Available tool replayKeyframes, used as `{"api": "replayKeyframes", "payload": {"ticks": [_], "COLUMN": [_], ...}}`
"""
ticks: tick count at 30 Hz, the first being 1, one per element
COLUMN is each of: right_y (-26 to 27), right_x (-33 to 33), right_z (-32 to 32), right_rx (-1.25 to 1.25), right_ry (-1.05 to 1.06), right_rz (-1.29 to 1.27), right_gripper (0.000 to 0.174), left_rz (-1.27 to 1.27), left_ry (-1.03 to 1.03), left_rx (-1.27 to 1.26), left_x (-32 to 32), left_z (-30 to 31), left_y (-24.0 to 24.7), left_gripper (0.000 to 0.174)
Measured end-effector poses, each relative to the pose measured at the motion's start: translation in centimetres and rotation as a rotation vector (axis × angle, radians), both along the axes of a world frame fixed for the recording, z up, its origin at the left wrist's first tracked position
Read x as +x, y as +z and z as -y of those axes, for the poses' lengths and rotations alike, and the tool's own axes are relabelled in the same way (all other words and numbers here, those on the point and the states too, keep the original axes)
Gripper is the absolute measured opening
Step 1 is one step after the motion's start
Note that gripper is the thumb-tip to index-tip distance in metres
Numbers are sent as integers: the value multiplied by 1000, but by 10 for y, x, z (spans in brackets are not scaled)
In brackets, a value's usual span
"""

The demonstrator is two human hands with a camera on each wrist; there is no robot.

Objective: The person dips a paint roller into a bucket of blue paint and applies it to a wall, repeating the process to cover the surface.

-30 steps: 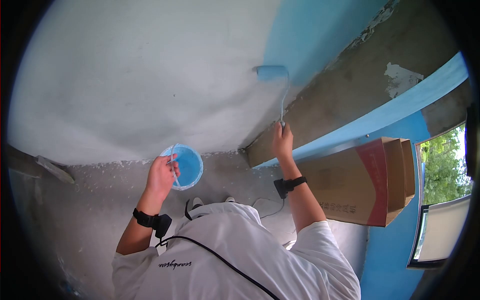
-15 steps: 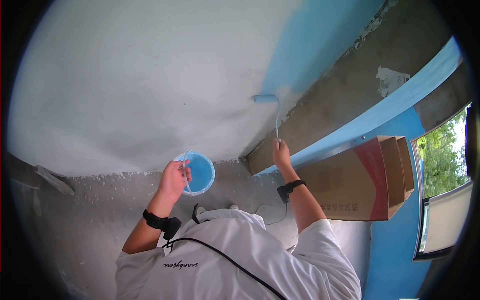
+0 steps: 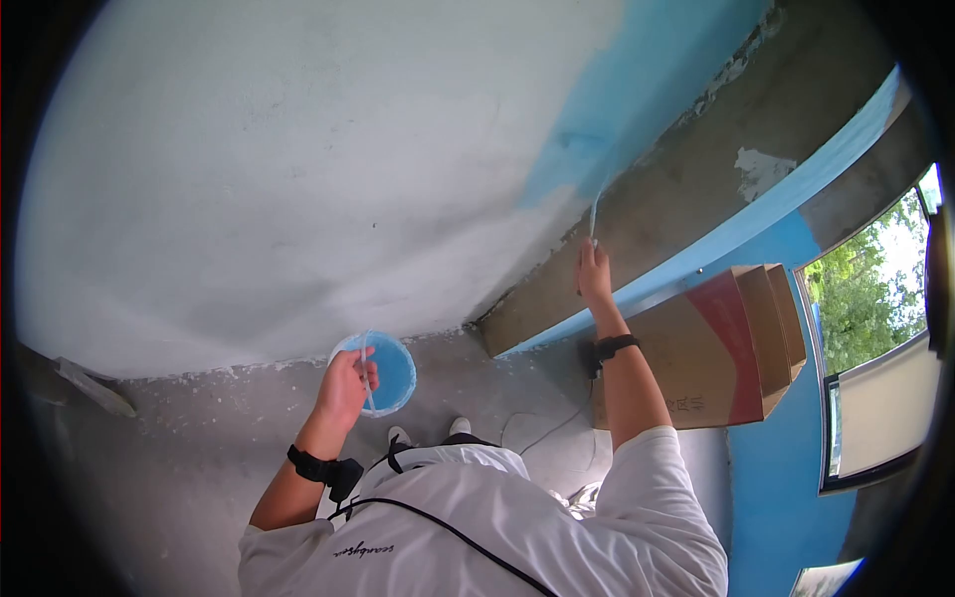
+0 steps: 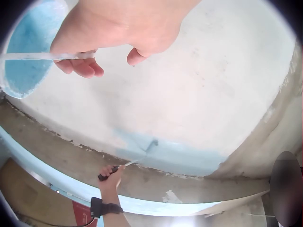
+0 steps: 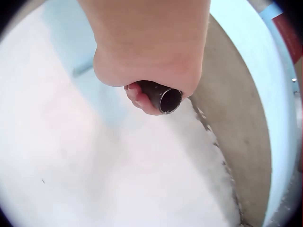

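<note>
My left hand (image 3: 343, 388) grips the pale handle (image 4: 42, 56) of a round bucket (image 3: 396, 373), blue inside with a paint-spattered rim. The bucket hangs close to the foot of the wall. The right hand (image 3: 594, 271) is wrapped around the dark, hollow-ended grip (image 5: 169, 100) of a paint roller (image 4: 152, 144). A thin metal rod (image 3: 595, 211) runs from that grip to the blue roller head (image 5: 83, 68), which lies against the blue-painted strip (image 3: 597, 109) of wall, blending with its colour in the head view.
White unpainted wall (image 3: 249, 179) spreads left of the blue strip. A bare grey-brown ledge (image 3: 686, 199) with a light blue edge runs along the right. Below it stands a large cardboard box (image 3: 667, 358), near a window (image 3: 865, 269). A cable (image 3: 547, 438) trails over the floor.
The roller first came down the wall toward me, then went back up and to the right onto the blue strip, the right hand following. The left hand still holds the bucket by its handle.
</note>
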State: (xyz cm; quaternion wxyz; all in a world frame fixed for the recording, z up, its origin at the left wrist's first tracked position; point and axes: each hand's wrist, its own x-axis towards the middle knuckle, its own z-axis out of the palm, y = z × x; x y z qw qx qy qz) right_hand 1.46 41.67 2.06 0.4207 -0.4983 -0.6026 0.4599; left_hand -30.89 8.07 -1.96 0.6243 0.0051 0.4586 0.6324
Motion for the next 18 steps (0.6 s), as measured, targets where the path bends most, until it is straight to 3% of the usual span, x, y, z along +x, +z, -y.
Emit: {"api": "replayKeyframes", "payload": {"ticks": [4,7,11,18], "right_y": [-86,-99,-79,-5], "right_x": [14,13,40,55], "right_z": [6,22,14,-25], "right_rx": [-32,-229,-329,149], "right_ry": [-74,-27,-6,-37], "right_rz": [176,76,2,316], "right_gripper": [39,39,38,42], "left_rz": [15,-13,-14,-51], "left_ry": [9,-3,-38,-47], "left_rx": [29,26,7,19], "left_x": [-4,-6,-2,13], "left_z": [0,0,-4,-27], "left_y": [-14,-17,-14,-3], "left_gripper": [33,34,34,34]}}
